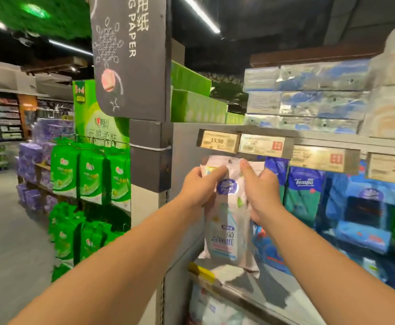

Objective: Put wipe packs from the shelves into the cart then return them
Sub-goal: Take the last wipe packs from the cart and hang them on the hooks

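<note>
A tall white and pale blue wipe pack [227, 221] hangs upright at the left end of the shelf bay, its punched top just under the price rail [220, 140]. My left hand [201, 184] pinches the pack's upper left corner. My right hand [259, 186] grips its upper right edge, thumb pointing up beside the hang hole. More pale packs [210, 306] lie on the shelf below. The cart is out of view.
Blue tissue packs [304, 195] fill the shelf to the right, with stacked tissue boxes [309, 97] above. A dark chalkboard sign [131, 57] and grey post stand to the left. Green bags [91, 177] hang on an end display beside the open aisle floor [9, 231].
</note>
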{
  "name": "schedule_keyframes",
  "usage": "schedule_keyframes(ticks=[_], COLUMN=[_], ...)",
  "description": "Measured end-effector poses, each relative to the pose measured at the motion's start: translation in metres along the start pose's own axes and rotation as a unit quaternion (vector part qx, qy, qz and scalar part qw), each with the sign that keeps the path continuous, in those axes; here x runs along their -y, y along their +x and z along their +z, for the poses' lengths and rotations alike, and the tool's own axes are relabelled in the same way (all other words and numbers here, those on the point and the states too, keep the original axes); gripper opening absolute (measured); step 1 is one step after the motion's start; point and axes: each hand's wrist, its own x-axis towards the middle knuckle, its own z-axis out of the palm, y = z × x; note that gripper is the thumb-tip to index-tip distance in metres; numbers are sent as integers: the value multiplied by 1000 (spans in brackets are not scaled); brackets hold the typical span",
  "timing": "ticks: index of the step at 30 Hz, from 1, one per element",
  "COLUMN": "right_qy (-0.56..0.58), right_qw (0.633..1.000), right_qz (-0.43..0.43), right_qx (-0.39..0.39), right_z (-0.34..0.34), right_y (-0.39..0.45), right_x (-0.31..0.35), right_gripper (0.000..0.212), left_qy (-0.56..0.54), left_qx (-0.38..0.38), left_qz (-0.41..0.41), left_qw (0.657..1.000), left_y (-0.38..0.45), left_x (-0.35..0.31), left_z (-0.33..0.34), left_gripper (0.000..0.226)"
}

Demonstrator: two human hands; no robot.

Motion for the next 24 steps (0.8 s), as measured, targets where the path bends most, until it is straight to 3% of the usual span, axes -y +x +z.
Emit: schedule_keyframes(ticks=[3, 8, 13, 16, 19, 24], right_qy=[-19, -11, 33, 29, 33, 29], right_qw=[1000, 999, 999, 998, 995, 995], right_qz=[9, 31, -1, 40, 74, 66], right_qx=[-22, -24, -15, -29, -54, -65], right_z=[19, 32, 39, 48, 56, 58], right_y=[24, 37, 34, 39, 48, 52], right_x=[-9, -16, -7, -6, -8, -12], right_gripper=[41, 11, 3, 11, 5, 8], left_qy=[-31, -27, -34, -39, -16, -64], left_qx=[-18, -14, -15, -7, 21, 51], left_qz=[15, -9, 12, -4, -32, -31], left_qw=[999, 1000, 999, 999, 999, 996], left_y=[31, 54, 62, 67, 73, 79], left_x=[-1, 2, -2, -8, -10, -11], left_z=[1, -3, -4, -6, -9, -6], left_gripper=[25, 20, 29, 32, 38, 22])
